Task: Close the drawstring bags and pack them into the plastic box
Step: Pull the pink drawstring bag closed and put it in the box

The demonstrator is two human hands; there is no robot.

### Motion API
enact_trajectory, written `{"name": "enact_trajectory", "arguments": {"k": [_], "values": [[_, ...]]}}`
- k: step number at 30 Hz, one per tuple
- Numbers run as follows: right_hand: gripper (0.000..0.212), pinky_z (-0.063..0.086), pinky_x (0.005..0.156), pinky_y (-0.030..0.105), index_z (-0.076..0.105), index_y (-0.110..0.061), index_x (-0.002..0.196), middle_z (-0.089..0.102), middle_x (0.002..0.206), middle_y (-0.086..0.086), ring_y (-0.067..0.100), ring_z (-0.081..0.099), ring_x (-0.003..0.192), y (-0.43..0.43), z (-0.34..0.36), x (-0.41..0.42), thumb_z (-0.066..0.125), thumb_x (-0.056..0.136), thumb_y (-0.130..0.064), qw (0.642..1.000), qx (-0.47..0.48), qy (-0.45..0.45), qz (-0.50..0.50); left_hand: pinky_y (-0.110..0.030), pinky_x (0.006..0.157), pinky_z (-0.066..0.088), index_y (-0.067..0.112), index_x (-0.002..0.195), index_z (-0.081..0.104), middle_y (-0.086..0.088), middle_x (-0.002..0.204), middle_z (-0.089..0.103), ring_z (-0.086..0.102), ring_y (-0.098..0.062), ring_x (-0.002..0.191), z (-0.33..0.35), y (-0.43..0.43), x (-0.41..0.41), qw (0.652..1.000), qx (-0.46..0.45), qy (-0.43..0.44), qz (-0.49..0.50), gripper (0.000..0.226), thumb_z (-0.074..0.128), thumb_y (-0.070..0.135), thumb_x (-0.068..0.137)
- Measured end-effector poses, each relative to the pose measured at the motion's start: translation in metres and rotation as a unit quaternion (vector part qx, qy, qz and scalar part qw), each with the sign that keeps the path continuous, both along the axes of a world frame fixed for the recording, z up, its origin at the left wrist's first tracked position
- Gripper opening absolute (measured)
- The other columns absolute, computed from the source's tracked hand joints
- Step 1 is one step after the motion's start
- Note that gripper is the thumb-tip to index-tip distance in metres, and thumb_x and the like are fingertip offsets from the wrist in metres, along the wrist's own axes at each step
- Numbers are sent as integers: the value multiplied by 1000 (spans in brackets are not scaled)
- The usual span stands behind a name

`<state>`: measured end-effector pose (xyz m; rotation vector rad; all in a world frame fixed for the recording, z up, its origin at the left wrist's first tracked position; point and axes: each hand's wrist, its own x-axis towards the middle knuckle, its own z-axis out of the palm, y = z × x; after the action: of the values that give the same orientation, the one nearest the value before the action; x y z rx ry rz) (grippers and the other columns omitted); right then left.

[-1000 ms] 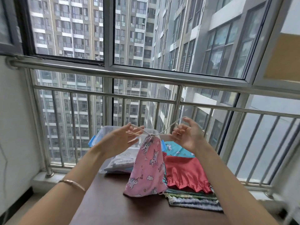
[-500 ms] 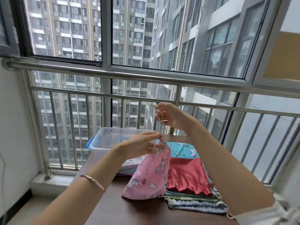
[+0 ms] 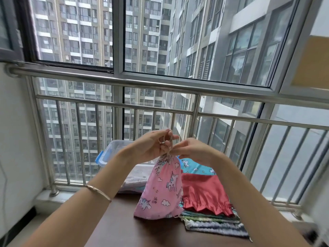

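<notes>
Closing step: left hand (image 3: 151, 146) and right hand (image 3: 193, 152) both pinch the drawstring (image 3: 168, 139) above the cinched pink bag (image 3: 162, 189). The next move is probably to secure the cord. The bag then goes into the plastic box (image 3: 111, 148).

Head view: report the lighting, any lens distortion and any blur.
Head view: soft, even daylight through the window, no hard shadows or glare; wide-angle lens bows the railing and tilts the towers; pink bag, left hand and right hand sharp; bottom corners slightly soft.

surface: dark table (image 3: 114, 227) | on it: plastic box (image 3: 114, 148), far left; bag stack (image 3: 213, 227), right; pink bag (image 3: 160, 189) beside it
</notes>
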<state>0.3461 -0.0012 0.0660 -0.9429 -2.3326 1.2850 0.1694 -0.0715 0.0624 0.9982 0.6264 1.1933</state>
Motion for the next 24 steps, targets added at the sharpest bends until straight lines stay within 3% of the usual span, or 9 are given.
{"name": "enact_trajectory", "arguments": {"k": [3,6,8,12,14,16,18,20,24], "values": [[12,49,94,35,77,-25,93,76,97,-2,16,67,100,-6,-14,-2,75,81,-26,993,22,103,-56,-16,53,46,3,85,57,-9,86,66,49,-8,59,0,-2,1,1000,-5,-7,26,20,50,20,92],[21,49,80,19,77,-17,97,76,93,0,7,67,91,-11,-17,-2,76,78,-27,983,-10,174,-52,-17,53,47,2,86,58,-11,90,69,50,-8,61,0,-3,1,1000,-11,-5,23,20,50,20,92],[20,47,82,23,75,-12,94,75,91,3,17,66,90,-10,-18,-5,74,80,-25,979,-38,196,-47,-16,53,48,2,88,61,-11,96,68,53,-9,61,2,-3,-3,999,-12,8,30,21,51,19,92],[9,52,69,27,65,-3,86,69,77,8,19,61,74,-4,-21,-6,57,88,0,884,-254,388,-57,-14,48,46,-4,111,59,-12,107,59,55,-10,62,6,-10,-22,987,-28,112,108,32,55,20,90],[13,53,64,24,66,0,97,69,75,7,16,63,71,-2,-24,-5,57,88,1,868,-272,411,-70,-15,50,46,0,107,63,-11,108,60,55,-11,65,9,-17,-32,966,-29,213,142,29,58,22,89],[17,53,63,21,68,2,102,71,76,6,13,63,68,-3,-25,-7,60,88,1,892,-223,381,-96,-18,64,47,12,96,69,-6,104,65,56,-13,76,18,-29,-35,908,13,383,169,20,57,26,90],[15,53,64,19,72,0,99,72,76,5,10,64,67,-5,-26,-10,64,87,-1,941,-122,290,-126,-19,74,44,19,95,71,2,95,64,55,-11,83,27,-35,-34,793,86,570,196,18,58,30,90],[13,51,65,16,75,-4,95,72,76,4,7,65,67,-9,-23,-12,67,85,-4,969,-18,204,-137,-16,68,44,20,98,71,12,84,57,50,2,74,33,-35,-28,695,155,660,240,17,62,30,88],[11,49,66,13,77,-11,93,73,74,-2,1,67,68,-16,-16,-12,71,84,-9,975,96,154,-127,-8,42,37,18,90,74,6,68,68,49,4,39,36,-27,-20,699,171,624,306,14,66,29,87]]}}
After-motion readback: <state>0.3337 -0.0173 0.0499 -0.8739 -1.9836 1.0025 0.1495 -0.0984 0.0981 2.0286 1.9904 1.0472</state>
